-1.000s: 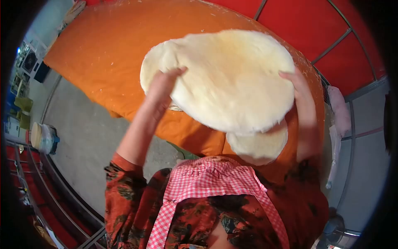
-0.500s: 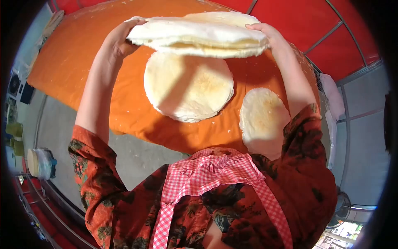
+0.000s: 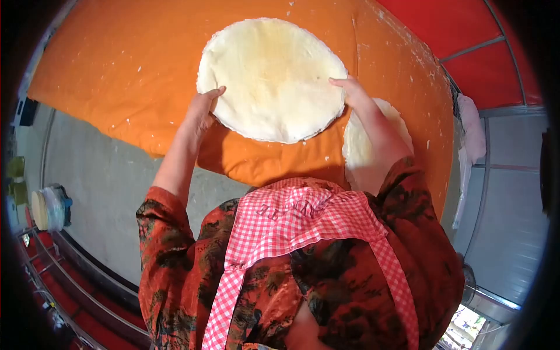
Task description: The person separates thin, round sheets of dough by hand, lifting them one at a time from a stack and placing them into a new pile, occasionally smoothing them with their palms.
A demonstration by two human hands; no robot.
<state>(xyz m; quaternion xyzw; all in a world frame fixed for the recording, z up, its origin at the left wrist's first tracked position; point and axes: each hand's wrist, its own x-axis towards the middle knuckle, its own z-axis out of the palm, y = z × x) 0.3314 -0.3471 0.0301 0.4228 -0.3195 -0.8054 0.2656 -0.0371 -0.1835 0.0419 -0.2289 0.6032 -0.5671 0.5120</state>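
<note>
A large round stack of pale flatbread [image 3: 274, 81] lies over the orange cloth. My left hand [image 3: 205, 107] grips its lower left edge, thumb on top and fingers beneath, mostly hidden. At the right edge, my right hand [image 3: 352, 92] holds the stack the same way, its thumb on the upper face. A second pale flatbread [image 3: 364, 143] rests on the cloth near my body, partly covered by my right forearm. The smaller round stack seen before is hidden, and whether the held stack touches it I cannot tell.
The orange cloth [image 3: 116, 58] covers the table, with white crumbs scattered on it. Red panels [image 3: 466, 70] stand at the upper right. Beside them hangs a pinkish-white bag [image 3: 471, 128]. Wrapped round items [image 3: 51, 208] are at the far left, beyond the grey floor.
The stack between my hands has come down and nearer to me, from edge-on to showing its broad top face. It now covers the place of the middle flatbread stack.
</note>
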